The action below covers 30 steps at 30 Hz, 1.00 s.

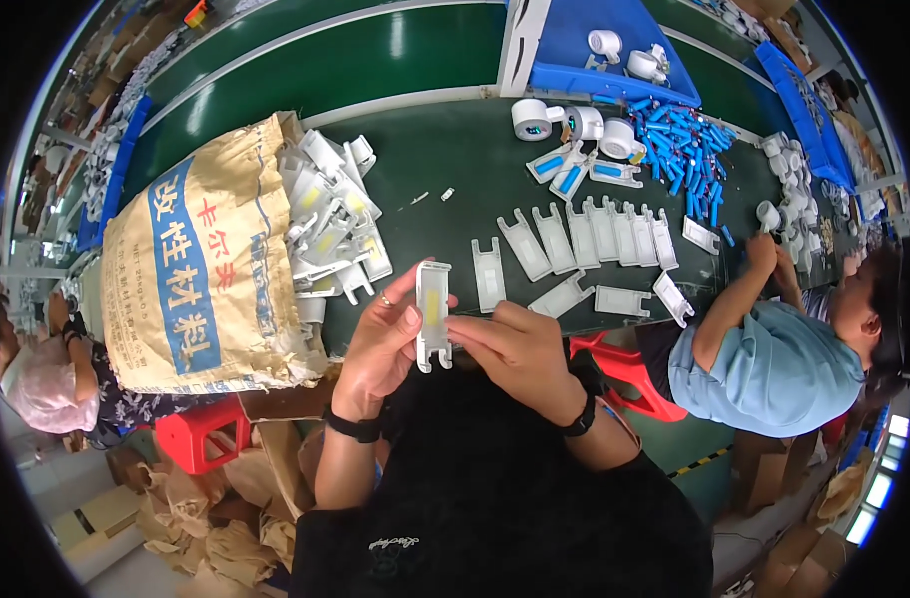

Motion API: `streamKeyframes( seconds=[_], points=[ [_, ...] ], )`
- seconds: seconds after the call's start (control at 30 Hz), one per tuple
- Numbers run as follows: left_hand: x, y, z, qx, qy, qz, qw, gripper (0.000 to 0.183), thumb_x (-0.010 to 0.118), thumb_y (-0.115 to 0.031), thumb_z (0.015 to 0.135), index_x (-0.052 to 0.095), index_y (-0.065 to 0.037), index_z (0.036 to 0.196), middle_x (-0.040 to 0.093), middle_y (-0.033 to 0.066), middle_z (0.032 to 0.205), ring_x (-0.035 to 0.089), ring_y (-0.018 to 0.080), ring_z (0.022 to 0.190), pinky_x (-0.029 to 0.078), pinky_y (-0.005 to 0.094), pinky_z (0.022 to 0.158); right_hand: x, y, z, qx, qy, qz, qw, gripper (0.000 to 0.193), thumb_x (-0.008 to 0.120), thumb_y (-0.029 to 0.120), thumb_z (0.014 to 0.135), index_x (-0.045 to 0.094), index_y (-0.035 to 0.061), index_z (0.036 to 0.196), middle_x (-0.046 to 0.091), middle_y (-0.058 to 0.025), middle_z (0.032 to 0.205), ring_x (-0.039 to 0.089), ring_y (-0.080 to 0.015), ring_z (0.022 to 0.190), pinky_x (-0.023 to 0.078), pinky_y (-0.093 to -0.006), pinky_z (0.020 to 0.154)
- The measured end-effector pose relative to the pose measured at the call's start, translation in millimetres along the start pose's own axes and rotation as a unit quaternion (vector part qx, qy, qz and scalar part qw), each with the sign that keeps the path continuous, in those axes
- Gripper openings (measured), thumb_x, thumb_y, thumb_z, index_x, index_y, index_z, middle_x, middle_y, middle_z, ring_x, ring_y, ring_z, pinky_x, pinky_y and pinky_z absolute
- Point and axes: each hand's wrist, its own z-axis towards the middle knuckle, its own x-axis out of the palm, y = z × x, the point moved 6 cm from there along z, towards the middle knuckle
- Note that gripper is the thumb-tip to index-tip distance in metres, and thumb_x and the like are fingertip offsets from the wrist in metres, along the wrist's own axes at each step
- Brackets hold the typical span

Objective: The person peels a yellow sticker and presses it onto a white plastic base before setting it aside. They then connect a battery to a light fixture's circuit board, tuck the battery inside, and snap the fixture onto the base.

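Upright in front of me is a white plastic housing with a pale yellow strip down its middle and prongs at its lower end. My left hand is closed round its left side, thumb on the near face. The closed fingertips of my right hand meet its right edge; any small part between them is hidden. Just beyond, a similar housing lies on the dark green table. A row of like housings runs to its right, with several more lying nearer me.
A torn paper sack spills white housings at the left. Blue cylindrical cells lie heaped at the back right, near round white units and a blue bin. A co-worker in light blue sits at the right.
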Motion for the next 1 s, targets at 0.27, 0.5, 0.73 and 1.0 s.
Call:
streamKeyframes(
  seconds=[0.27,0.5,0.73,1.0],
  points=[
    [-3,6,1,0.003,-0.002,0.009,1.000,0.068,0.072,-0.030,0.091,0.044,-0.004,0.147,0.066,0.0175,0.120,0.069,0.0210,0.104,0.059,0.0307,0.087,14,6,6,-0.043,0.009,-0.036,0.998,0.021,0.079,0.007,0.077,0.075,0.0114,0.097,0.046,-0.0022,0.062,0.049,-0.0174,0.049,0.037,-0.0321,0.044],
    [-10,8,-2,-0.003,-0.036,-0.013,0.999,0.063,0.071,-0.027,0.092,0.046,-0.002,0.145,0.065,0.0158,0.124,0.068,0.0213,0.105,0.058,0.0328,0.088,24,-7,4,0.031,0.001,0.032,0.999,0.017,0.076,0.003,0.077,0.073,0.0080,0.093,0.052,-0.0032,0.063,0.050,-0.0149,0.049,0.039,-0.0294,0.045],
    [-24,-9,-5,-0.148,0.005,0.271,0.951,0.035,0.065,-0.027,0.097,0.068,0.002,0.118,0.074,0.0123,0.099,0.071,0.0187,0.087,0.055,0.0303,0.075,-32,-61,-21,0.251,-0.122,0.148,0.949,0.009,0.070,0.004,0.089,0.069,0.0032,0.097,0.048,0.0072,0.066,0.041,-0.0014,0.053,0.030,-0.0190,0.047],
    [4,-2,68,-0.073,0.143,0.717,0.678,0.028,0.077,-0.026,0.081,0.074,-0.003,0.097,0.071,0.0161,0.089,0.067,0.0326,0.078,0.052,0.0385,0.071,-53,-85,-50,0.306,-0.135,0.536,0.775,0.011,0.057,0.012,0.096,0.054,0.0006,0.095,0.047,-0.0003,0.082,0.029,-0.0028,0.049,0.026,-0.0189,0.040]
  ],
)
